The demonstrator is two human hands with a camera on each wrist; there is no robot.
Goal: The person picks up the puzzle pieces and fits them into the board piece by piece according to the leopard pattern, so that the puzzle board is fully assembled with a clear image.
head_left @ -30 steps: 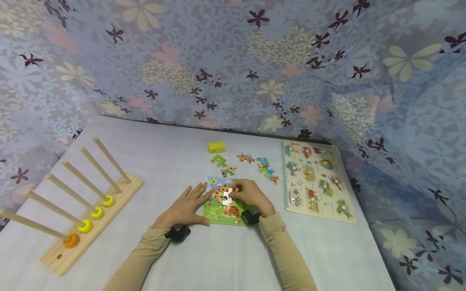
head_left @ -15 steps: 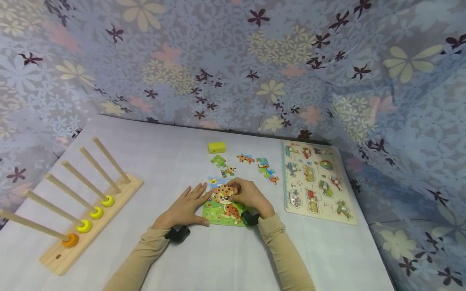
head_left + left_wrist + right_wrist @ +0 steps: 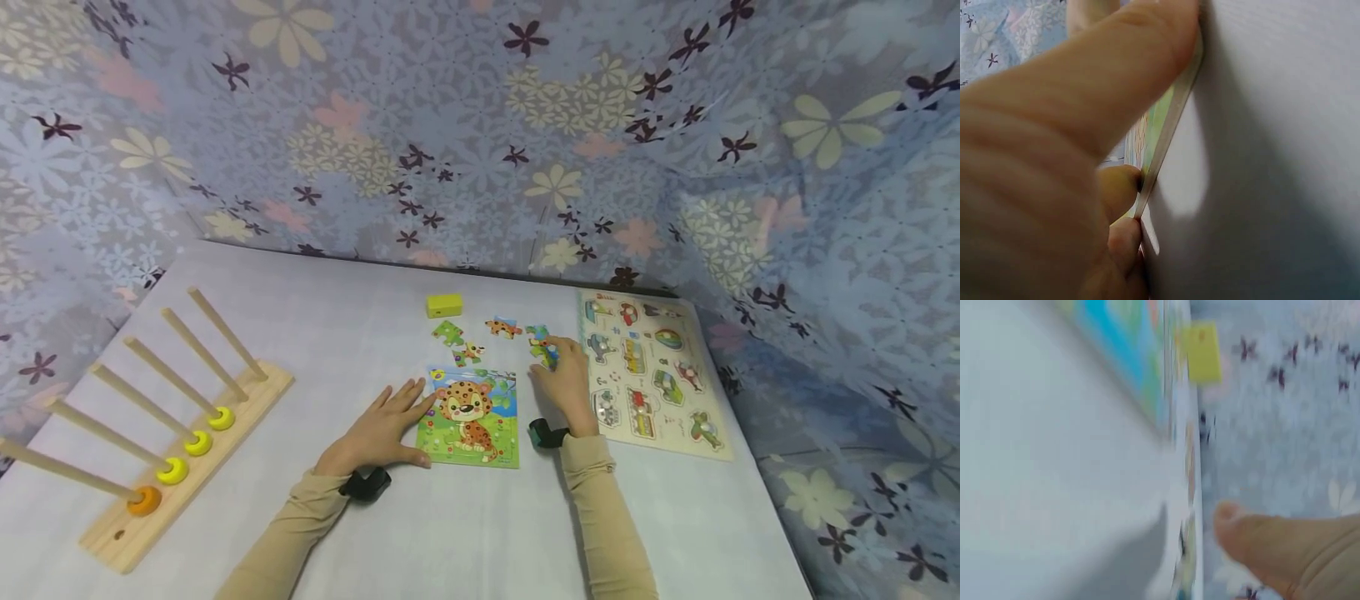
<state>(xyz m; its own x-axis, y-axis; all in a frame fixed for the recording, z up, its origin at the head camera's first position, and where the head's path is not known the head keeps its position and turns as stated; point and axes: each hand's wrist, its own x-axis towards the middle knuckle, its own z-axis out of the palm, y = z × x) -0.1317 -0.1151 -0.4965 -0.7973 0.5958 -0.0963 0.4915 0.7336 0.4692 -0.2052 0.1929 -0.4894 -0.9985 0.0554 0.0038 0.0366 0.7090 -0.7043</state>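
My left hand [image 3: 381, 429] lies with spread fingers on the table, touching the left edge of a leopard-picture puzzle board [image 3: 468, 454]. In the left wrist view its thumb and fingertips meet the rim of the board [image 3: 1163, 134]. My right hand [image 3: 564, 379] is off to the right of the board, reaching over loose jigsaw pieces [image 3: 540, 352] with nothing visibly gripped. The right wrist view has its thumb [image 3: 1260, 540] extended above the table, apart from the pieces [image 3: 1186, 562]; the other fingers are mostly out of that view.
More jigsaw pieces lie behind the board: a green one [image 3: 448, 333], one at its top edge [image 3: 468, 354] and an orange-and-blue one [image 3: 504, 327]. A yellow block [image 3: 445, 306] stands behind them. At right lies a vehicle peg puzzle [image 3: 618, 379]; at left, a wooden peg rack [image 3: 180, 479] with rings.
The right hand turned a pale-backed jigsaw piece over on the board and let go of it, then moved right to the loose pieces. The whole leopard picture shows now. The left hand stayed put.
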